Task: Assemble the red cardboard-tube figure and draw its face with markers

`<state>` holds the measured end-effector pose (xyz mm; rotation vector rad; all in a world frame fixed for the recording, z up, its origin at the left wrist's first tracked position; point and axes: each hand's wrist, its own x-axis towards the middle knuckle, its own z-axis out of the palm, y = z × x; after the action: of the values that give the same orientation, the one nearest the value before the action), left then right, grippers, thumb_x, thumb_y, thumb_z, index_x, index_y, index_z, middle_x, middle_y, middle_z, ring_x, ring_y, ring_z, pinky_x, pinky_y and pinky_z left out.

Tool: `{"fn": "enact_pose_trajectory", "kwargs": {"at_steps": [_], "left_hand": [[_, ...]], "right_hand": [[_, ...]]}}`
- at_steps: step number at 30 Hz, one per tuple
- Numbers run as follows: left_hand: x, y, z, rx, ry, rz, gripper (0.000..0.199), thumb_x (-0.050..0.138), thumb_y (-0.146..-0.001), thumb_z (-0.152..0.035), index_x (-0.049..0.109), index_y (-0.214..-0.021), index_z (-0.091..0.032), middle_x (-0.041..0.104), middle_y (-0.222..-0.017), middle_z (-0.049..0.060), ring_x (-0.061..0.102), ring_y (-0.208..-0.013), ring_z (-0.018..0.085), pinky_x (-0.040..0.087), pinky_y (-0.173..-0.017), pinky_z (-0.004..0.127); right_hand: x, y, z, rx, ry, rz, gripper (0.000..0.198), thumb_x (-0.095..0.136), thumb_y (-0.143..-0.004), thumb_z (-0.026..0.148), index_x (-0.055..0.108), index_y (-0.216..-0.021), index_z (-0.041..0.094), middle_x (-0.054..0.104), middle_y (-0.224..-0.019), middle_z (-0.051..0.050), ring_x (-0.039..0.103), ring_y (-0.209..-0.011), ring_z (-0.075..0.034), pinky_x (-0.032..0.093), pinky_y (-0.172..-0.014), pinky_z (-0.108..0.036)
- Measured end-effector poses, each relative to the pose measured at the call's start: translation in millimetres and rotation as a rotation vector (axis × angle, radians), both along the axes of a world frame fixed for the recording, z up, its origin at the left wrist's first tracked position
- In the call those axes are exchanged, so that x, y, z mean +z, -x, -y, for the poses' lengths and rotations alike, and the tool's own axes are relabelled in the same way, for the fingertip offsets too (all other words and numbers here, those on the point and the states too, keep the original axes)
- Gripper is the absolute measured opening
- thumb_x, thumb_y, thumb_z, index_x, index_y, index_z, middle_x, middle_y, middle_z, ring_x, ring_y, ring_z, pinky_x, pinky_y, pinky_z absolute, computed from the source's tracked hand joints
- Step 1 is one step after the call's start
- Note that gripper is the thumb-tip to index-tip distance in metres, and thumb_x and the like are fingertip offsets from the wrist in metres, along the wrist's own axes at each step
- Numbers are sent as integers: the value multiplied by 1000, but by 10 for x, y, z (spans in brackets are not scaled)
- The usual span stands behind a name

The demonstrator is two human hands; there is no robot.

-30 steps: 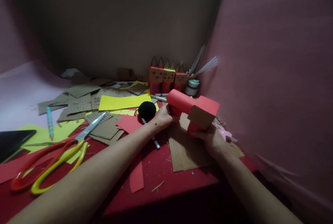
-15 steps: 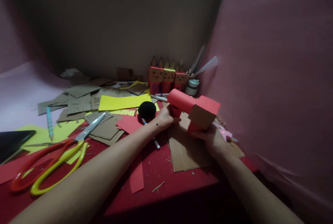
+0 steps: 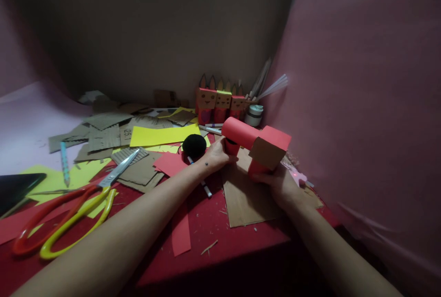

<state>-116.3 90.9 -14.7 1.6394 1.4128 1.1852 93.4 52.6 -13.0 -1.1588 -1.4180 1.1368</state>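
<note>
My left hand (image 3: 219, 153) is closed around a short upright red paper tube (image 3: 232, 147). My right hand (image 3: 280, 184) grips the lower red part of a paper figure (image 3: 267, 155), which has a block on top with a bare cardboard front and a red upper face. Bridging the two is a red paper roll (image 3: 239, 132), lying sideways above the left tube with its right end against the block. Whether the roll is fixed to either is not clear. Beneath the hands lies a brown cardboard sheet (image 3: 241, 205). A black ball of yarn (image 3: 195, 145) sits beside my left hand.
Large scissors (image 3: 103, 191) with red and yellow handles lie at the left. Three eared box figures (image 3: 223, 100) stand at the back, near a pale jar (image 3: 254, 116). Cardboard pieces (image 3: 105, 137), a yellow paper strip (image 3: 163, 135) and a marker (image 3: 206, 189) are spread about.
</note>
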Motion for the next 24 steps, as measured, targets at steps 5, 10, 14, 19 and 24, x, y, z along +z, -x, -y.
{"fn": "enact_pose_trajectory", "kwargs": {"at_steps": [5,10,14,19,24], "left_hand": [[-12,9,9,-1,4,15,44,80,-55,-16,59,-94,-19,61,-82,0,61,-89,25,52,-78,37],[-19,19,18,-20,-1,40,44,79,-54,-16,59,-93,-19,62,-83,1,60,-85,24,51,-75,35],[-27,29,23,-52,-9,65,47,79,-53,-16,59,-95,-19,62,-85,1,59,-87,24,51,-75,35],[-65,50,-9,-80,-35,104,53,78,-51,-14,58,-100,-18,61,-85,-1,60,-89,24,51,-79,36],[-125,69,-38,-72,-55,162,52,83,-52,-20,58,-98,-19,61,-81,-1,60,-79,21,50,-72,35]], "right_hand": [[33,-1,7,9,2,39,47,84,-53,23,74,-99,21,79,-92,-4,69,-91,-31,55,-75,-38],[7,-18,-14,5,5,87,44,83,-53,26,71,-95,19,77,-89,-5,67,-85,-29,53,-72,-38],[1,-25,-5,-26,-24,148,42,82,-54,26,71,-93,19,77,-86,-4,67,-83,-28,52,-70,-36],[74,-31,4,-7,-67,211,41,80,-55,26,71,-94,17,77,-87,-6,67,-86,-30,53,-72,-38],[91,-9,16,-26,-38,199,45,82,-51,24,68,-93,18,77,-89,-7,67,-89,-30,54,-74,-38]]}}
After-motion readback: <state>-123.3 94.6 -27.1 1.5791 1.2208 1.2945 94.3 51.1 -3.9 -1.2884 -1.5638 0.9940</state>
